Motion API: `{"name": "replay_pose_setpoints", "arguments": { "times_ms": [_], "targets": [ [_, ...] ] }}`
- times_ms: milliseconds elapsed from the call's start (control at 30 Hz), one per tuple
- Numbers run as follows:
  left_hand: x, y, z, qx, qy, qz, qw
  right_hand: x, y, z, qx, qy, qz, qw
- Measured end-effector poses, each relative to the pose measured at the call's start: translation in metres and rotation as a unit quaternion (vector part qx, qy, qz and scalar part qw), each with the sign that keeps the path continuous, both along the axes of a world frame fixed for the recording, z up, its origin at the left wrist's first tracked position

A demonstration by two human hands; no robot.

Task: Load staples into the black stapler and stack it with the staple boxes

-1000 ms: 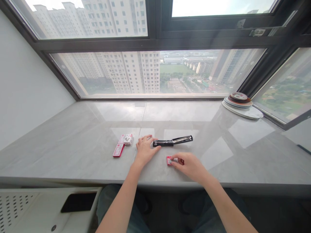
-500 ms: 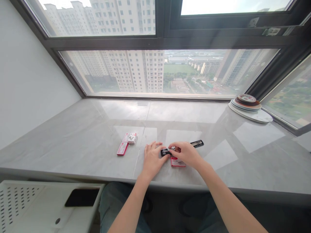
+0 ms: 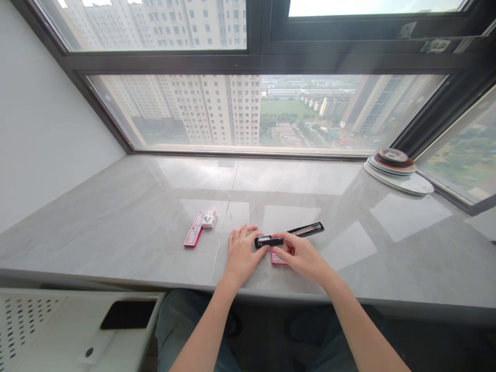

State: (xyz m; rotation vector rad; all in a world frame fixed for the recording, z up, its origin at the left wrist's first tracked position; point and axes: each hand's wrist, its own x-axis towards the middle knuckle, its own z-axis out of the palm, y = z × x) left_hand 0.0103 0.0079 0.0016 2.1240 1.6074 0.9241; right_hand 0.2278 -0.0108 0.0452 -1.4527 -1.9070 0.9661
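Head view: a black stapler (image 3: 265, 241) lies opened out on the grey marbled ledge (image 3: 127, 232), just beyond the right fingertips and off to the right of the left palm. We read its long axis as running mostly crosswise, the right end angled away from the person, with a slight bend where the two halves meet. Left hand (image 3: 241, 258) is the nearer to the left end: thumb on the near side, forefinger at the far side, a light, partly curled hold bracketing that end. Right hand (image 3: 306, 258) reaches the middle from the near right, thumb and forefinger a little apart, the stapler's near half passing between them; whether they pinch anything small, we cannot tell. Stapler looks slim and glossy black, with bright metal along the channels of both halves. A red-and-white staple box (image 3: 277, 258) sits under the right hand, just on the near side of the stapler, partly covered. Well to the left, more small staple boxes (image 3: 192, 236) lie grouped together, red-edged, one whiter with a dark picture on top.
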Motion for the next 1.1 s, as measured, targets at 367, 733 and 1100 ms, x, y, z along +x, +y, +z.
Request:
{"name": "replay_pose_setpoints", "arguments": {
  "times_ms": [367, 733, 1100],
  "targets": [
    [-0.001, 0.005, 0.000, -0.012, -0.013, -0.003, 1.000, 0.066, 0.027, -0.003, -0.105, 0.236, -0.105, 0.960],
    [-0.001, 0.005, 0.000, -0.013, 0.006, -0.002, 1.000, 0.008, 0.052, 0.012, -0.035, 0.057, 0.050, 0.997],
    [-0.001, -0.009, 0.011, 0.026, -0.017, 0.020, 0.999, 0.018, 0.047, 0.009, 0.050, -0.123, -0.076, 0.988]
  ]
}}
